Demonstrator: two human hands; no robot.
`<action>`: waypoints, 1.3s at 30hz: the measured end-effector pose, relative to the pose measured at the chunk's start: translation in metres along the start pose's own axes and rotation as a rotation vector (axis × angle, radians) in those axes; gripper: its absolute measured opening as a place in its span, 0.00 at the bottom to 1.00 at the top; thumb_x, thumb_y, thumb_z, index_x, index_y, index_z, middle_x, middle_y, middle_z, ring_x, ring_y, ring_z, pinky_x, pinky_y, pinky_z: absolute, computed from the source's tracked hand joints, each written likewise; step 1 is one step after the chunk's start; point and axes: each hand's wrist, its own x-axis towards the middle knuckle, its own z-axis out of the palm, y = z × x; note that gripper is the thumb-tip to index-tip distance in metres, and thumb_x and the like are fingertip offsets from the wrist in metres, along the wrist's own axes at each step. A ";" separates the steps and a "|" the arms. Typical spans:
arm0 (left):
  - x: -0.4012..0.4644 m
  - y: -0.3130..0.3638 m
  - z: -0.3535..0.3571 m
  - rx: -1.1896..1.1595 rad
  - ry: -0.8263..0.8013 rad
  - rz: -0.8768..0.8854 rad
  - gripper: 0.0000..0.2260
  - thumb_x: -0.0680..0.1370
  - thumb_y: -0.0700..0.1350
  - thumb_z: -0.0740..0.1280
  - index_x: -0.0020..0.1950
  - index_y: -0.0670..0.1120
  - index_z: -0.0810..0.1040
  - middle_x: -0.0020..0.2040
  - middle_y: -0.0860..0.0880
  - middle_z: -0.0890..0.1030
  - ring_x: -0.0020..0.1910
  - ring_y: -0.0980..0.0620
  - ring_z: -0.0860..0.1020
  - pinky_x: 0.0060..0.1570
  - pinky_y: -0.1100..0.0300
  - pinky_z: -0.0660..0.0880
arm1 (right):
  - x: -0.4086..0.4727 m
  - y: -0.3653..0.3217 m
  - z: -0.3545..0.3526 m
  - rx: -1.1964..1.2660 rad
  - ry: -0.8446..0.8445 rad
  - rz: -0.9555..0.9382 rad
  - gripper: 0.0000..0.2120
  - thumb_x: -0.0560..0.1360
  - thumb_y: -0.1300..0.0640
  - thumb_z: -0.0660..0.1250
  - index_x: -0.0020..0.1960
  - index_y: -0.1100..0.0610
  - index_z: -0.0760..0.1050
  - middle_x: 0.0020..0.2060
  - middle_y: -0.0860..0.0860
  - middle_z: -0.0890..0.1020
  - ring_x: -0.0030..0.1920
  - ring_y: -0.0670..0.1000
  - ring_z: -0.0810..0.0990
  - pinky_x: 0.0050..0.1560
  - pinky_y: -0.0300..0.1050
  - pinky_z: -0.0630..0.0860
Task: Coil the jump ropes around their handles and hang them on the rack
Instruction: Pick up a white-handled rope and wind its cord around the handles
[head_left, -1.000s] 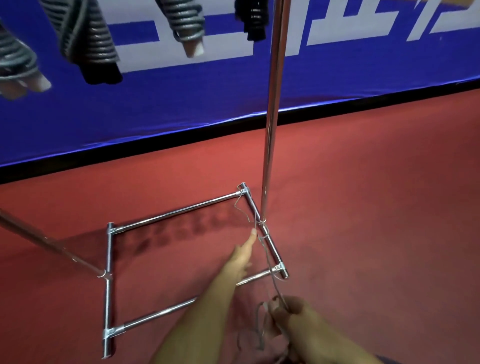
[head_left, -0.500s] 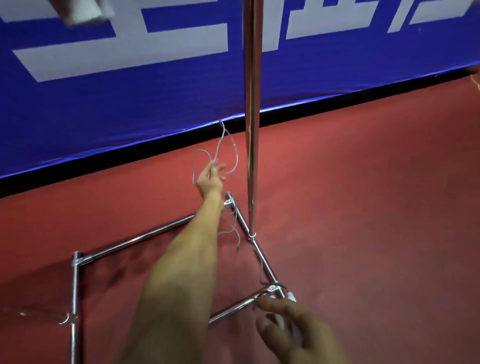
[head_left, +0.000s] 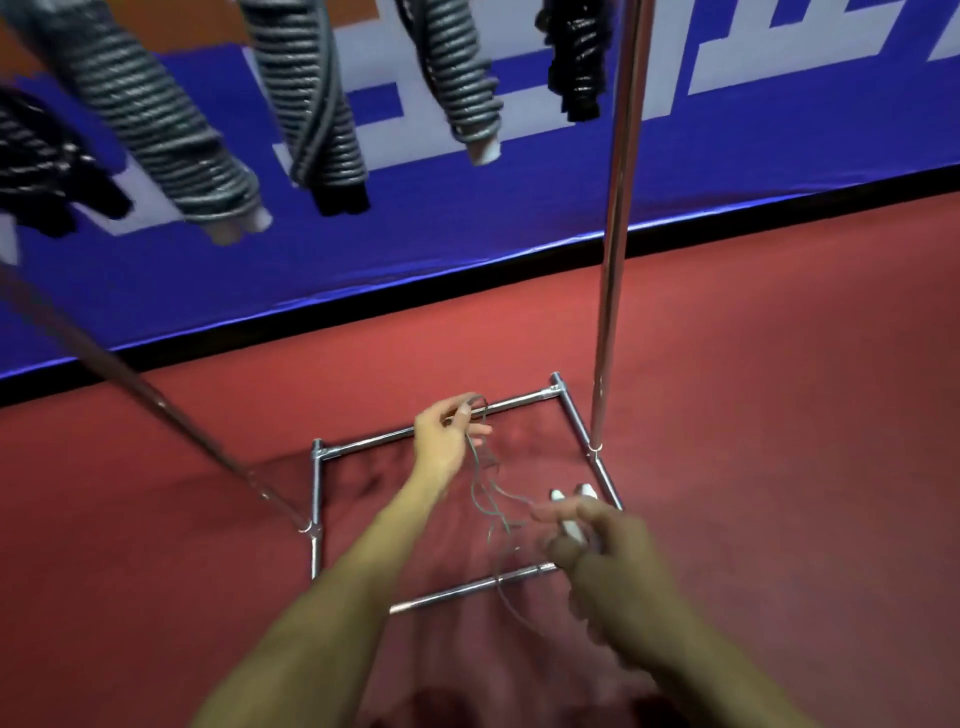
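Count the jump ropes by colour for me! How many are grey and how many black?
Grey coiled ropes hanging: 3
Black coiled ropes hanging: 2
Loose grey rope held in both hands: 1
Total: 6

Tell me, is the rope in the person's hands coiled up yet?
Not coiled. The thin grey rope trails in loose curves between the left hand and the right hand gripping the white handles.
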 end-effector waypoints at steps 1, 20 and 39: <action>-0.016 0.008 -0.014 0.048 -0.012 0.012 0.08 0.86 0.36 0.63 0.63 0.40 0.80 0.54 0.36 0.84 0.32 0.56 0.85 0.31 0.64 0.80 | -0.005 -0.007 0.004 -0.025 -0.027 -0.035 0.13 0.80 0.64 0.67 0.50 0.47 0.83 0.37 0.41 0.79 0.29 0.36 0.71 0.24 0.28 0.65; -0.258 0.225 -0.150 1.222 0.046 0.344 0.28 0.82 0.72 0.48 0.61 0.56 0.80 0.58 0.51 0.85 0.59 0.41 0.82 0.56 0.47 0.75 | -0.091 -0.107 0.034 -0.240 -0.449 -0.420 0.30 0.85 0.53 0.64 0.82 0.46 0.54 0.52 0.48 0.88 0.30 0.54 0.80 0.26 0.41 0.66; -0.197 0.145 -0.180 0.237 -0.373 0.046 0.15 0.85 0.47 0.67 0.49 0.35 0.80 0.30 0.49 0.72 0.29 0.53 0.70 0.35 0.57 0.76 | -0.015 -0.070 -0.025 -0.031 0.022 -0.316 0.26 0.85 0.56 0.64 0.79 0.41 0.60 0.51 0.56 0.84 0.25 0.49 0.74 0.22 0.38 0.65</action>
